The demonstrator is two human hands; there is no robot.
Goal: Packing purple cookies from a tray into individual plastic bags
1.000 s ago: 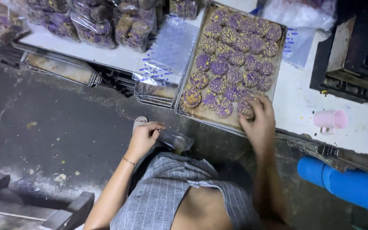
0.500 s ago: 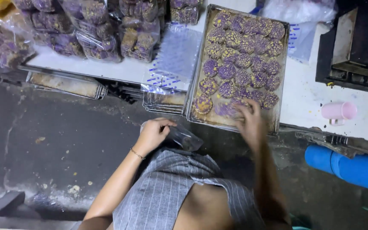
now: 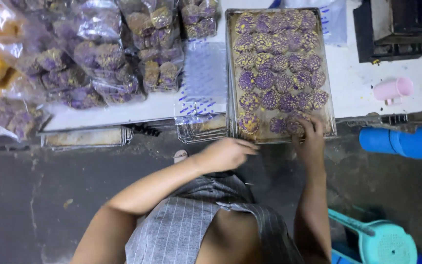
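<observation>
**Hands at the near edge of the cookie tray**

Below us, our grey striped clothing [image 3: 191,230] fills the bottom of the view, with dark floor [image 3: 40,190] on the left. Across the top runs a white table [image 3: 367,98], and on its left part lie many clear bags of cookies [image 3: 98,58], purple and yellow ones packed tightly (a few bags at the far left hold something more orange). Next in size is the metal tray [image 3: 329,88], standing lengthwise away from us and covered with rows of purple-and-yellow cookies [image 3: 279,63]; its near edge hangs a little over the table's front. Just beside the tray on its left lies a flat, empty clear bag with blue print [image 3: 203,83], and under the table edge we see wire racks [image 3: 86,138]. A blue pipe [image 3: 401,142] sits to the right, below the table, with a turquoise stool [image 3: 382,242] near our right elbow and a small pink cup [image 3: 392,89] on the table, well apart from the tray.

Our right hand [image 3: 311,142] rests on the tray's near right corner, fingers bent down over a cookie [image 3: 294,126] in the last row, touching it; whether it is pinched we cannot tell. Our left hand [image 3: 225,154] hovers just in front of the tray's near edge, fingers loosely curled and pointing right, holding nothing that we can see.
</observation>
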